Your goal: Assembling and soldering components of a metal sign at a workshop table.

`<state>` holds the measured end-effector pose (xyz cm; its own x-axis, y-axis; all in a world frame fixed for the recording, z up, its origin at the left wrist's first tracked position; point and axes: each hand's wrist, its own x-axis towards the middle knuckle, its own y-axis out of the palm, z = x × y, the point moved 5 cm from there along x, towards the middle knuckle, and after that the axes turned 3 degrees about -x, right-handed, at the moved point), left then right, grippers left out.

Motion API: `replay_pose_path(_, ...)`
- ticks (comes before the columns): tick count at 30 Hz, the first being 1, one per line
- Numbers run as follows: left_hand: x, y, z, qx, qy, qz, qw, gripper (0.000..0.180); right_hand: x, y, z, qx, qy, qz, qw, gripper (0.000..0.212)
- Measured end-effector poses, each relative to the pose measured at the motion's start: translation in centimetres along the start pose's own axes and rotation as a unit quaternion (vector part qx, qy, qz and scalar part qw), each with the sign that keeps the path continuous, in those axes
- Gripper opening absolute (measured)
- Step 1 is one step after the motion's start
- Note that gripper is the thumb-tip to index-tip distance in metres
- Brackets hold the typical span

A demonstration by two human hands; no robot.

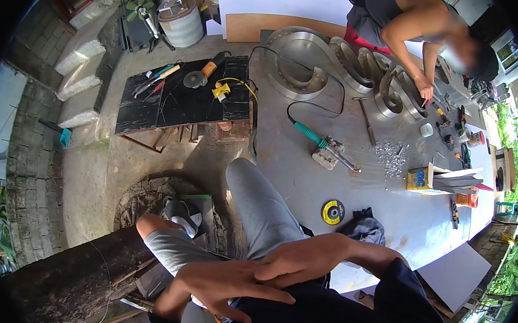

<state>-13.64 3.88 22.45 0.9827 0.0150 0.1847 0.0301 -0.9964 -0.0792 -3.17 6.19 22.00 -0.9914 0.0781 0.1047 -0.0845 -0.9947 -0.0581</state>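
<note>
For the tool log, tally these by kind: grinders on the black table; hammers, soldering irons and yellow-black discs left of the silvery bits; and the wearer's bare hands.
Grinder: 1
Hammer: 1
Soldering iron: 1
Disc: 1
Left hand and right hand: 2
Total: 6

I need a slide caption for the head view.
Right hand overlaps left hand beside a table bearing curved metal pieces and a hammer.

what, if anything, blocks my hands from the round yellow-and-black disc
Nothing visible stands between your hands and the round yellow-and-black disc; the crumpled dark grey cloth lies to its right.
</note>
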Motion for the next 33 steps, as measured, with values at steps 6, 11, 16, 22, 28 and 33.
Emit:
replay_pose_path(6, -0.3, 0.0, 0.2, 0.021, 0.032, -0.002, 0.999, 0.067, 0.4, -0.1, 0.0, -0.024, 0.004, -0.003, 1.0, 0.021)
replay_pose_path(11, -0.7, 0.4, 0.7, 0.017, 0.031, -0.022, 0.999, 0.067, 0.6, -0.1, -0.4, -0.003, 0.062, 0.056, 0.996, 0.02)
replay_pose_path(16, -2.0, -0.1, 1.6, -0.024, 0.039, -0.055, 0.997, 0.072, 0.4, -1.6, -0.9, 0.015, 0.023, -0.096, 0.995, 0.027)
replay_pose_path(22, -3.4, -1.1, 2.5, -0.056, 0.135, -0.16, 0.976, 0.092, 0.3, -4.2, -1.2, -0.11, 0.111, -0.259, 0.953, 0.033)
replay_pose_path(28, -4.0, -1.0, 3.4, -0.123, 0.218, -0.241, 0.938, 0.107, 1.6, -4.3, -1.3, -0.131, 0.107, -0.327, 0.93, 0.025)
replay_pose_path(33, -4.7, -0.8, 2.5, -0.176, 0.296, -0.223, 0.912, 0.115, 2.3, -4.0, -0.9, -0.182, 0.066, -0.348, 0.917, 0.027)
